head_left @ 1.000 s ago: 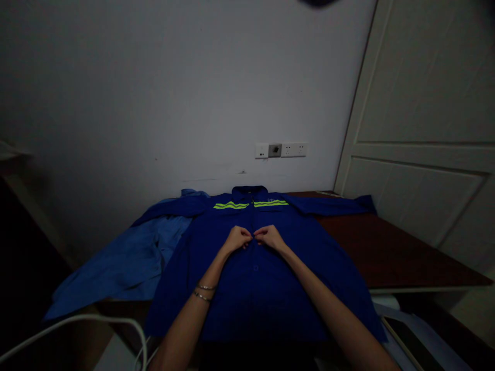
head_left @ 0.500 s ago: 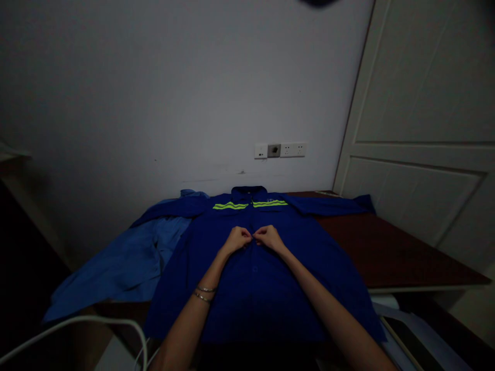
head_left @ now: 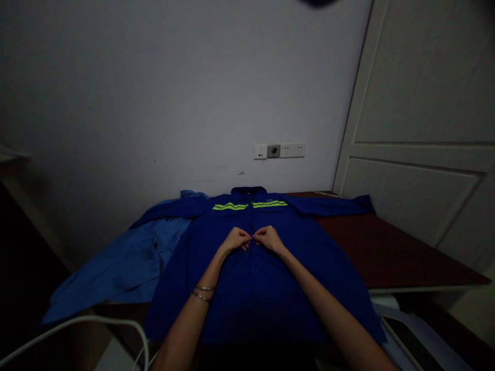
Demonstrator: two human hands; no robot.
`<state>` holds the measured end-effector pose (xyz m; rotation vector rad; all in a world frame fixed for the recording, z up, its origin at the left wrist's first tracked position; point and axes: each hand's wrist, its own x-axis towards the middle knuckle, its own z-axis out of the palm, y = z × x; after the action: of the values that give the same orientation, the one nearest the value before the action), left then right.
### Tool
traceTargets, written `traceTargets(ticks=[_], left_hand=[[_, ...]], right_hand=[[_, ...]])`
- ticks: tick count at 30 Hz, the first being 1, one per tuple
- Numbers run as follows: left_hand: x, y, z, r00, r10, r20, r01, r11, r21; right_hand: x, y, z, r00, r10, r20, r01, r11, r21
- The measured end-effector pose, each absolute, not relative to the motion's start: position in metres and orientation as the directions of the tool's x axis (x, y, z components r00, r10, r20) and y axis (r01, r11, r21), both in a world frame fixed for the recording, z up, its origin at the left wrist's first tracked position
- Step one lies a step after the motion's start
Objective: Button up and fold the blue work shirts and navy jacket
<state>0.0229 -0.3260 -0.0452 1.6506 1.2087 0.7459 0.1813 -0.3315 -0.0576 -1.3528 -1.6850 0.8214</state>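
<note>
A dark blue work shirt (head_left: pixel 294 278) with yellow-green reflective stripes lies spread on a table, collar toward the wall and sleeves out to both sides. Over the middle of its front placket, my left hand (head_left: pixel 236 239) pinches the cloth edge. My right hand (head_left: pixel 269 239) pinches the placket from the other side, its fingertips nearly meeting the left ones. Whatever small part sits between the fingertips is too small and dark to make out. Below the hands, a button (head_left: pixel 254 270) shows on the placket.
A lighter blue garment (head_left: pixel 119 263) lies under the shirt's left side. The dark red tabletop (head_left: pixel 371 247) shows at right, beside a white door (head_left: pixel 421 144). Wall sockets (head_left: pixel 292 150) are behind. A white cable (head_left: pixel 96 319) loops at lower left; papers (head_left: pixel 433 335) lie below the table's right edge.
Both hands stay at the same spot on the placket. My left hand's lower fingers have shifted slightly; the shirt lies as before.
</note>
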Motion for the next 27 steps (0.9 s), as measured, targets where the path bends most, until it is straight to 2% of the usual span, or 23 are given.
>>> traceTargets(ticks=[11, 15, 19, 27], left_hand=[[0.022, -0.322, -0.051, 0.394, 0.918, 0.047, 0.446, -0.236, 0.863], [0.021, -0.319, -0.054, 0.394, 0.918, 0.043, 0.456, -0.236, 0.858], [0.019, -0.318, -0.053, 0.405, 0.914, 0.017, 0.392, -0.191, 0.900], [0.020, -0.326, -0.045, 0.380, 0.925, -0.017, 0.341, -0.122, 0.932]], right_hand=[[0.179, -0.338, -0.055, -0.110, 0.962, 0.250, 0.485, 0.271, -0.831], [0.180, -0.335, -0.055, -0.118, 0.973, 0.197, 0.382, 0.227, -0.896], [0.182, -0.330, -0.057, -0.110, 0.986, 0.123, 0.275, 0.149, -0.950], [0.183, -0.326, -0.059, -0.144, 0.980, 0.135, 0.092, 0.149, -0.985]])
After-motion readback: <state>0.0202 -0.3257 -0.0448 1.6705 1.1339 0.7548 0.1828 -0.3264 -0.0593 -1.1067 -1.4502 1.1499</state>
